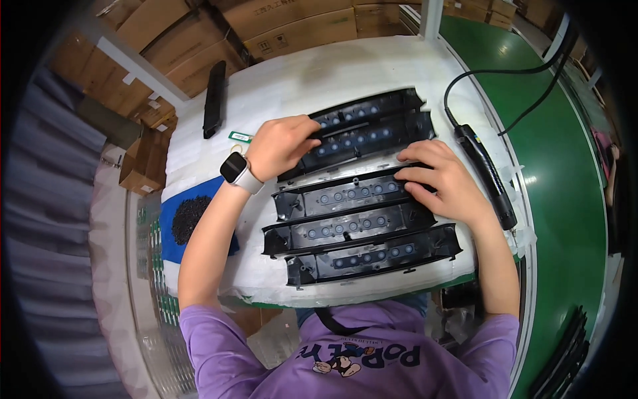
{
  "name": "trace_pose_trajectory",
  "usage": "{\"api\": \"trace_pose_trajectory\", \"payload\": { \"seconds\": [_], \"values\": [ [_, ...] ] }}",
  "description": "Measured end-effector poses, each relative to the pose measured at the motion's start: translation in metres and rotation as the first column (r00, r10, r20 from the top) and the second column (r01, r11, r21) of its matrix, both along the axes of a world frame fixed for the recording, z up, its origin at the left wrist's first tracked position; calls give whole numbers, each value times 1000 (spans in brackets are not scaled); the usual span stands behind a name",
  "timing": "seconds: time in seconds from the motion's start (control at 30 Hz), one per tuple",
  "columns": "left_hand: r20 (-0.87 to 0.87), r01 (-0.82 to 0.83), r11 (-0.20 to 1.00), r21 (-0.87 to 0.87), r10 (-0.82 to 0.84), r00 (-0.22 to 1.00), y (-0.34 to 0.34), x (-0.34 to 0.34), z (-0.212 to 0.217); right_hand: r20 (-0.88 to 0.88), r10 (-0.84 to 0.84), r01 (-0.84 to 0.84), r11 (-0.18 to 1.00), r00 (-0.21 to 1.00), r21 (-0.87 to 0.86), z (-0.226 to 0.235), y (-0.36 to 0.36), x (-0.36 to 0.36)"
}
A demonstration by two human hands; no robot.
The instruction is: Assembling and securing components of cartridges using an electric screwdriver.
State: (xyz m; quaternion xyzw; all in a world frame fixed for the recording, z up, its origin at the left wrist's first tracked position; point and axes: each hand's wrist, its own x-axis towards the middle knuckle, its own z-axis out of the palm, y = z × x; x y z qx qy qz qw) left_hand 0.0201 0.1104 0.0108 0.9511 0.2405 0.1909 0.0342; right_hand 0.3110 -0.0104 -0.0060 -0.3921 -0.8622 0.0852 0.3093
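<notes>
Several long black plastic panels with rows of round button holes lie side by side on a white padded worktop. My left hand, with a smartwatch on the wrist, rests curled on the left end of the second panel from the far side. My right hand lies flat on the right end of the middle panel, fingers pressing its button row. Two more panels sit nearer to me, and the farthest panel lies beyond my hands.
An electric screwdriver with a black cable lies at the worktop's right edge. A loose black strip lies at the far left, with a small green label near it. A pile of small black parts sits on a blue tray. Cardboard boxes stand behind; green floor on the right.
</notes>
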Motion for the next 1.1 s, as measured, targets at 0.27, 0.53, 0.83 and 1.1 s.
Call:
{"api": "trace_pose_trajectory", "payload": {
  "seconds": [0.27, 0.53, 0.83, 1.1],
  "values": [
    [-66, 26, 996, -87, -31, 997, -3, 11, -2, -227, -143, 159, 986, 963, 55, 6, 3, 14],
    [-56, -109, 985, -136, 102, 993, -23, 9, -3, -12, -231, 229, 967, 973, -110, -7, 3, 5],
    [254, -407, 908, -101, 420, 872, -42, -58, -7, 33, -281, 282, 945, 959, -166, 2, -6, -4],
    [220, -688, 685, -241, 729, 648, -55, -143, -17, 20, -284, 282, 935, 958, -217, 11, -7, -8]
  ]
}}
